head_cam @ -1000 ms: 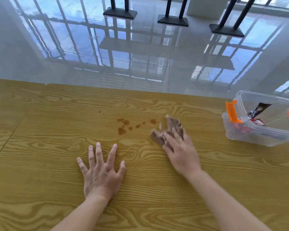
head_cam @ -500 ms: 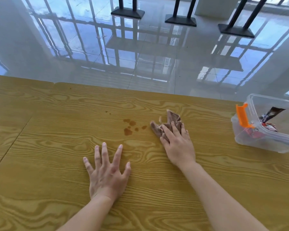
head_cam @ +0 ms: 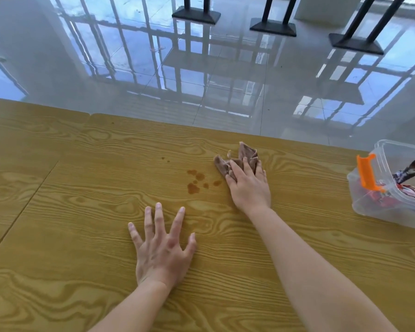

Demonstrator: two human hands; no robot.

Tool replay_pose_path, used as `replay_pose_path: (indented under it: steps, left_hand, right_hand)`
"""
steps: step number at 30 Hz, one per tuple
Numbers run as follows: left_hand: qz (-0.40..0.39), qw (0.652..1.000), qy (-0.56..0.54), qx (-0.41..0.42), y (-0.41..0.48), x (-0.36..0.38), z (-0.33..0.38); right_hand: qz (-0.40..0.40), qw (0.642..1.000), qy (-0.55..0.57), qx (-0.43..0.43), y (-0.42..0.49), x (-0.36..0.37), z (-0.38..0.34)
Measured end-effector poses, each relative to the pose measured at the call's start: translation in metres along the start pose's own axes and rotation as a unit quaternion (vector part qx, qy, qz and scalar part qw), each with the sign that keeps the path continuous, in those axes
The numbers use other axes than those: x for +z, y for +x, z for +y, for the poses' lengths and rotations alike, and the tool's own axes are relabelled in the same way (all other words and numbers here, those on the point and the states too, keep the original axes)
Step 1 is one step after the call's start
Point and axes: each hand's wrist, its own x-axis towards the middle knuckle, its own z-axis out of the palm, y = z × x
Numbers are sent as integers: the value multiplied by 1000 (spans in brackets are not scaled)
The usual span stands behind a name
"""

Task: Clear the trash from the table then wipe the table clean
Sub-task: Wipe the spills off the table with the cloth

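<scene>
A crumpled brown cloth [head_cam: 244, 155] lies on the wooden table [head_cam: 82, 212], pressed flat under the fingers of my right hand [head_cam: 249, 188]. Just left of the cloth are several brown spill drops [head_cam: 197, 182], with two tiny specks farther back. My left hand [head_cam: 162, 248] rests palm-down on the table nearer to me, fingers spread, holding nothing. At the right edge stands a clear plastic bin [head_cam: 388, 212] with an orange latch [head_cam: 367, 172]; wrappers lie inside it.
The table's far edge runs across the middle of the view, with glossy floor tiles beyond it. Black table or chair bases [head_cam: 273, 28] stand on that floor at the top. A seam [head_cam: 22, 209] crosses the tabletop at left.
My right hand has pushed the cloth a little back and to the right across the table; one drop nearest the cloth is gone. The left hand has stayed put.
</scene>
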Motion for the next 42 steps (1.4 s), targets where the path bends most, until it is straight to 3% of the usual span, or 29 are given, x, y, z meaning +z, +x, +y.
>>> replay_pose_path:
  steps: [4,7,14,21,23,27,29,31,34,37,39,42]
  left_hand:
    - [4,1000,-6,0,-1,-2,1]
    - [4,1000,-11,2,0,0,1]
    - [2,1000,-13,0,-1,0,0]
    - [3,1000,-17,1,0,0,1]
    - [-3,1000,-11,4,0,1,-1]
    - [-23,1000,-5,2,0,0,0]
    - [-47,999,-4,15,1,-2,-2]
    - [-59,997,-6,40,8,-9,-12]
    - [-25,997,3,79,31,-24,-51]
    - [-20,998,21,50,50,-26,-97]
    - [-19,999,27,42,54,-19,-110]
    - [1,999,21,46,54,-15,-110]
  right_hand:
    - [28,992,-42,-114,-80,19,20]
    - [26,987,-54,-151,-108,21,40]
    - [13,1000,-5,13,-9,6,-10]
    - [37,986,-58,-152,-106,24,42]
    - [32,991,-60,-115,-89,15,59]
    - [33,996,-19,79,-31,-3,48]
    - [28,994,-6,104,-29,0,33]
    - [28,997,-10,65,-52,12,15]
    - [35,997,-26,-66,-109,32,1]
    - [12,987,-52,-154,-133,33,19]
    - [28,990,-66,-126,-109,23,33]
    - [36,998,-37,41,-56,11,24]
